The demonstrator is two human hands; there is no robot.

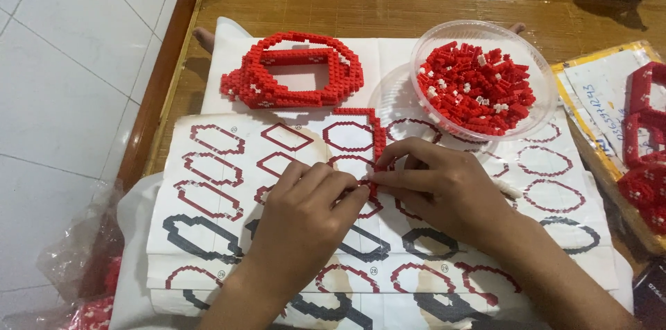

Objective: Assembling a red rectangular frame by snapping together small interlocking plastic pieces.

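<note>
A thin red brick strip (375, 137) lies on the instruction sheet (208, 184), its long axis running up and away from the person, with a short arm bending left at its far end. Its near end sits right between the two hands: the left hand (305, 215) pinches it from the left with narrow fingertips, and the right hand (433, 188) closes on it from the right, fingers curled tight around the same spot. Both are equally near. Beyond stand a red brick ring (295, 70) and a clear bowl (541, 73) of loose bricks on the wooden tabletop (347, 4).
</note>
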